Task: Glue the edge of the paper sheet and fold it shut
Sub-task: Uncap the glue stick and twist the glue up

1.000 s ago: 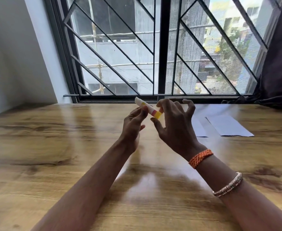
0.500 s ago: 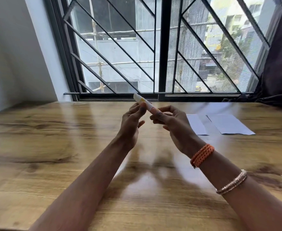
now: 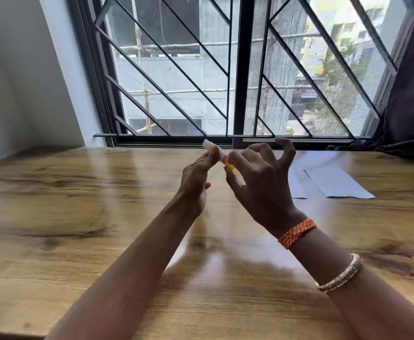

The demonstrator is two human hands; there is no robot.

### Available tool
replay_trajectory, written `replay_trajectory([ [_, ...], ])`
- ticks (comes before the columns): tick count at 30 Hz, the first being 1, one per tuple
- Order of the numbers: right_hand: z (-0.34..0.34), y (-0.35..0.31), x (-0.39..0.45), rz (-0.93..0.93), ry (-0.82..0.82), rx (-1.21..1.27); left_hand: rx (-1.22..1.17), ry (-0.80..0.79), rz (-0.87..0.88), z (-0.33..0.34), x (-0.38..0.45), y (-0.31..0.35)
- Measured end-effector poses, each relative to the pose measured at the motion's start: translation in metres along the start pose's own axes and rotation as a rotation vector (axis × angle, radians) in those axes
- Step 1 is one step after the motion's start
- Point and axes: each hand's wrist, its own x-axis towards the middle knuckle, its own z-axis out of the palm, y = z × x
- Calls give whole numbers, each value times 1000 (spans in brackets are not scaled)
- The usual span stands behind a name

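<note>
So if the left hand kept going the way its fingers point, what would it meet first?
Judging loosely, the left hand points up and away; beyond the white, red and yellow glue stick it pinches, the black window frame comes first. Depth is unclear.

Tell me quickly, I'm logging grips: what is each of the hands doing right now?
Left hand: pinching the white glue stick with red and yellow bands near its white end.
Right hand: pinching the stick's yellow end, other fingers curled.

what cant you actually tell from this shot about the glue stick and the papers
- Glue stick, head view: the left hand and right hand cover its middle and lower end; cap state unclear.
- Paper sheets: the right hand hides the nearer sheet's left part; glue or folds too small to tell.
</note>
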Motion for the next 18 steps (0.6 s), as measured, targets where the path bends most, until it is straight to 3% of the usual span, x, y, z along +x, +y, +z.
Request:
replay_trajectory([
  [5,1,-1,2,96,-77,98,-17,-38,-7,0,1,0],
  [7,-2,-3,5,396,-155,450,-11,-62,-2,0,2,1],
  [10,-15,-1,16,1110,-381,1351,-15,-97,15,1,3,1],
  [11,-16,3,15,1205,-447,1425,-12,-102,16,2,3,0],
  [14,-11,5,11,1171,-405,1283,20,-74,19,2,4,-6],
  [18,-1,-3,-1,589,-220,537,9,-5,14,1,5,-8],
])
